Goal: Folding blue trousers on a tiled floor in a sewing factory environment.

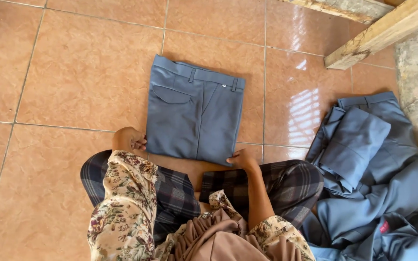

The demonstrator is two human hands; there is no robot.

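Trousers, one folded grey pair [194, 113], centre frame on tile floor [73, 72]; heap of unfolded grey trousers [373, 183] lower right. Left hand [130, 140], fingers curled, and right hand [242, 158], fingers bent, each touch its near corners.

Bare tile floor [73, 72] leftward; trouser heap [373, 183] and planks [383, 31] rightward.

Floor [73, 72]: big shiny orange-brown tiles, thin grey lines between them. Folded grey-blue trousers [194, 113] lie flat on floor in middle, waistband at far end, pocket showing. Pile of more grey-blue trousers [373, 174] lies on floor at right, loose and crumpled, well apart from folded pair. Wooden planks [383, 31] rest on floor in far right corner. Person sits on floor at near edge, legs in checked cloth.
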